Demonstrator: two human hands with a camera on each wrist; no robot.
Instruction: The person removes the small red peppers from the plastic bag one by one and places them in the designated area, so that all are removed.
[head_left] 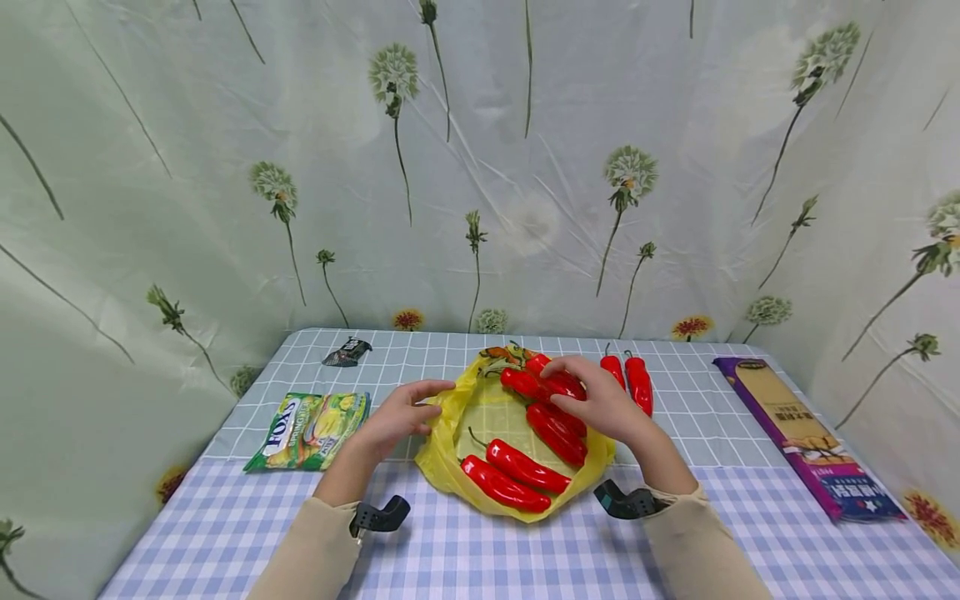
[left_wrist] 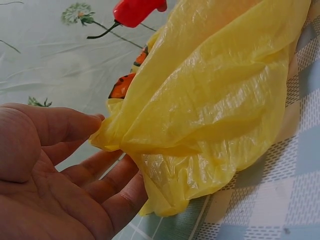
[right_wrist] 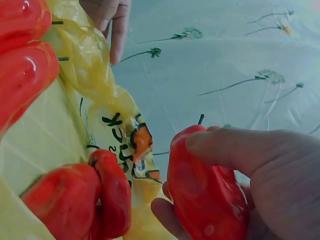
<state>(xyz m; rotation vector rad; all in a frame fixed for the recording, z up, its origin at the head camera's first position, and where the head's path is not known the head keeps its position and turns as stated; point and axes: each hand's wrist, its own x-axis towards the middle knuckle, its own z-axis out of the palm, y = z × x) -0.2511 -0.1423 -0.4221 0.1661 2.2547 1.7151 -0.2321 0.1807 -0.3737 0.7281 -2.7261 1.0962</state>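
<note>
Glossy red pepper (right_wrist: pixel 205 195) sits pinched in my right hand (head_left: pixel 600 400); left hand (head_left: pixel 401 417) pinches the crinkled yellow bag (head_left: pixel 450 442).

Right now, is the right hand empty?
No, in the right wrist view the right hand grips a red pepper between thumb and fingers, just beside the yellow bag.

head view high, facing down the table (head_left: pixel 225 533); wrist views close, sharing the yellow bag (head_left: pixel 450 467).
</note>
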